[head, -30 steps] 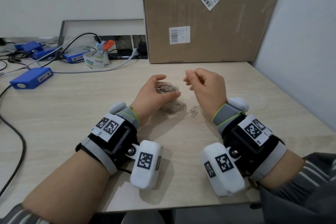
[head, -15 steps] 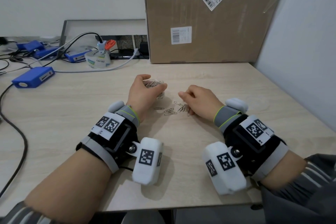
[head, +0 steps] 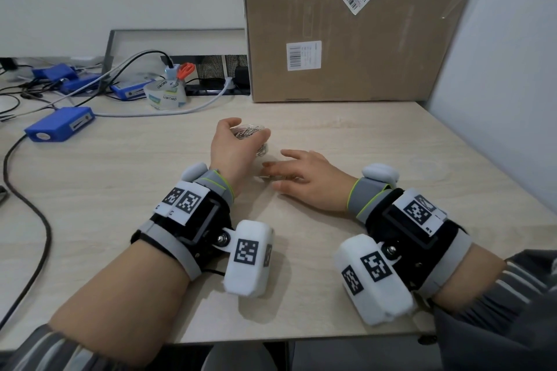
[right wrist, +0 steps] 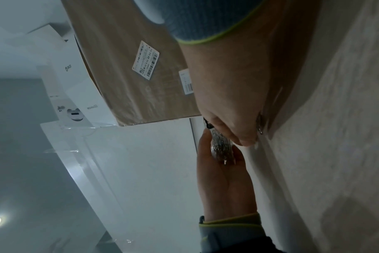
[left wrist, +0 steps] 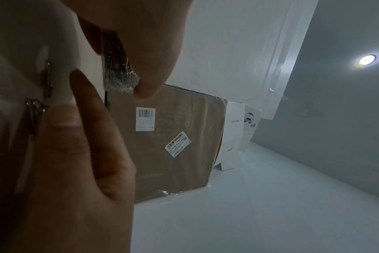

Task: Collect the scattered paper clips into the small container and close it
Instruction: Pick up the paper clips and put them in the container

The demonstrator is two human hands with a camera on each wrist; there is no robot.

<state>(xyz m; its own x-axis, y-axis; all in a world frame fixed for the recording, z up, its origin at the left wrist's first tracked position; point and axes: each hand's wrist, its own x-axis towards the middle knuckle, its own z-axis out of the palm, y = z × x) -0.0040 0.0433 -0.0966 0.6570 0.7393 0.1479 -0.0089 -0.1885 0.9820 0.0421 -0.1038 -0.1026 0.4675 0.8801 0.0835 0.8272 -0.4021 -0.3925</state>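
Small clear plastic container (head: 248, 133), heaped with silver paper clips, gripped in left hand (head: 232, 149); right hand (head: 304, 179) flat, fingers spread over loose clips (head: 266, 177) on worktop (head: 376, 141).

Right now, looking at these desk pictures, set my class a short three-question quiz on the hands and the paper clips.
1. True or false: the left hand holds the clear container of paper clips.
2. Which lies flat over loose clips on the desk? A) right hand B) tape roll
3. Fill in: behind the hands stands a cardboard ____.

Key: 1 true; 2 A; 3 box.
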